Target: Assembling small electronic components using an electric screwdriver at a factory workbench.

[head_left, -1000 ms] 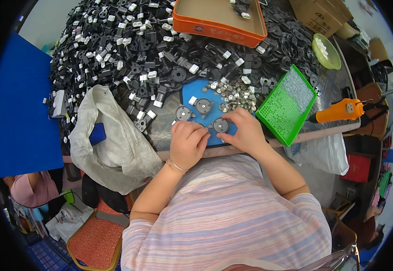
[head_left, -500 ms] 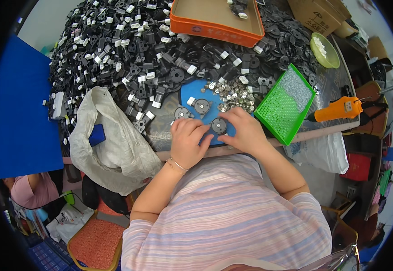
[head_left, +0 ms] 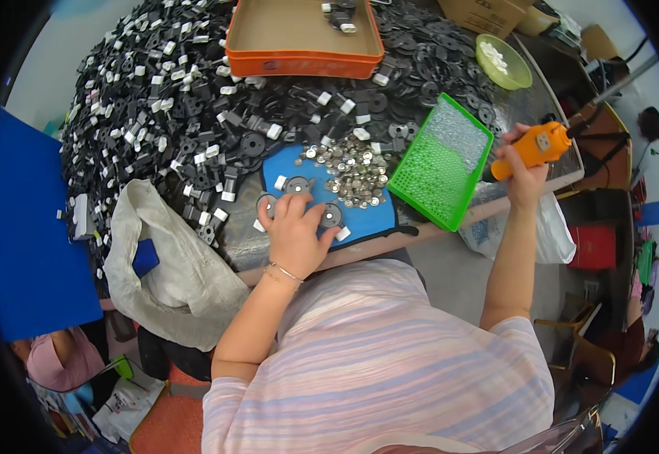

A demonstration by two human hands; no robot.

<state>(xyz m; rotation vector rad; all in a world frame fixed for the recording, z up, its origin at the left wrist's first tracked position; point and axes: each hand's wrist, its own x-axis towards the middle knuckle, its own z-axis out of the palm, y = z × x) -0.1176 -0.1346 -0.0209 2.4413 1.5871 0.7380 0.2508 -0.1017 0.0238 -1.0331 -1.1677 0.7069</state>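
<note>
My left hand (head_left: pixel 297 233) lies over the blue mat (head_left: pixel 375 220), its fingers spread and curved at several round black parts with white tabs. One round part (head_left: pixel 332 216) sits beside my thumb and index finger. Another round part (head_left: pixel 298 185) is just beyond the fingertips, and a third is partly covered at the left. My right hand (head_left: pixel 526 175) is wrapped around an orange electric screwdriver (head_left: pixel 543 144), right of the green tray (head_left: pixel 420 209). Small silvery metal caps (head_left: pixel 356 172) are heaped on the mat. The green tray holds many tiny silvery pieces, probably screws, at its far end.
A large heap of black and white plastic parts (head_left: pixel 155 98) covers the table's left and back. Behind the mat stands an orange-rimmed box (head_left: pixel 303 66). Black discs (head_left: pixel 420 57), a yellow-green bowl (head_left: pixel 522 74) and a carton (head_left: pixel 484 15) are at back right. A pale sack (head_left: pixel 129 287) hangs at left.
My right hand has left the round part and moved right to grasp the orange screwdriver. My left hand stays by the round parts. The whole view has shifted and turned slightly.
</note>
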